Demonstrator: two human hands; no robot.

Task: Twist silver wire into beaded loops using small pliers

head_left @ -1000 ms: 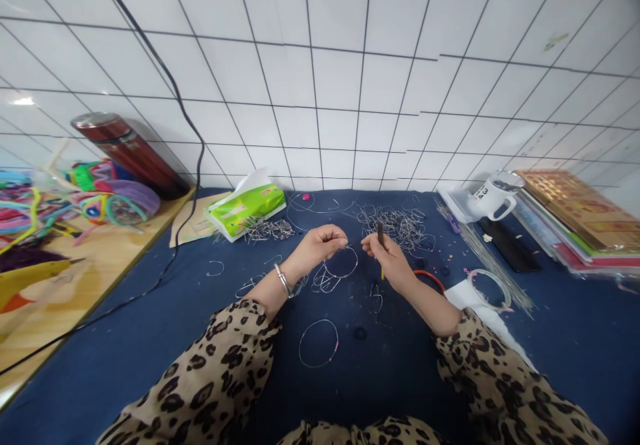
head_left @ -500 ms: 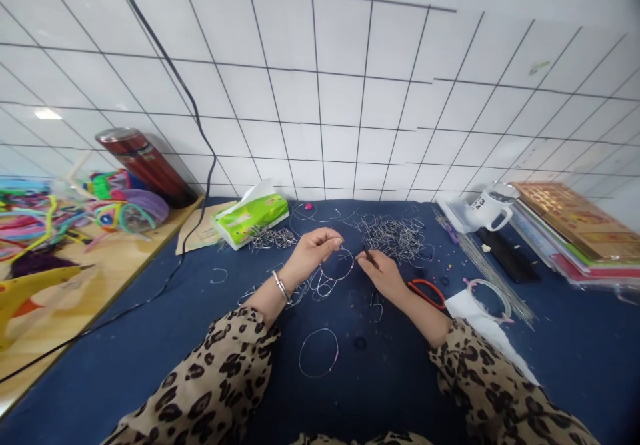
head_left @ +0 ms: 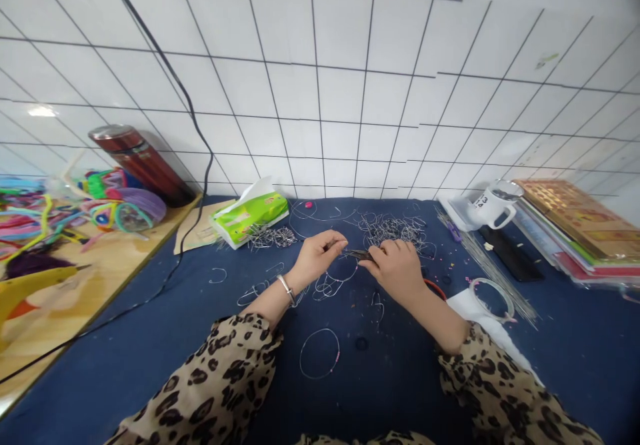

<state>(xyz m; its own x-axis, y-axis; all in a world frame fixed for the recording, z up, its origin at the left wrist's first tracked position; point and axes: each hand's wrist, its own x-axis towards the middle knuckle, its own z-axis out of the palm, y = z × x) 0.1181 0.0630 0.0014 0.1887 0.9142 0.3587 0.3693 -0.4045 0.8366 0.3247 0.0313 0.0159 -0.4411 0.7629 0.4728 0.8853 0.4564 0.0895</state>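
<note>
Pinched between the fingers of my left hand (head_left: pixel 323 255) is the end of a thin wire loop (head_left: pixel 345 278) strung with a few small pink beads. My right hand (head_left: pixel 397 268) is closed around dark pliers (head_left: pixel 361 254), whose narrow jaws point left and meet the wire close to my left fingertips. Below my hands, a separate beaded wire ring (head_left: pixel 320 353) lies flat on the dark blue cloth. Loose curled wires (head_left: pixel 327 288) lie under and beside my left hand. A heap of bent wire pieces (head_left: pixel 393 230) sits just behind my right hand.
A green tissue pack (head_left: pixel 250 218) stands at the back left. On the right are straight wires (head_left: pixel 493 271), a wire coil (head_left: pixel 493 300), a white mug (head_left: pixel 497 205), a black phone-like object (head_left: pixel 510 255) and stacked books (head_left: pixel 575 231). A black cable (head_left: pixel 193 231) crosses the left side.
My right hand has turned over and brought the pliers left, so their jaws now reach the wire at my left fingertips. My left hand has barely moved.
</note>
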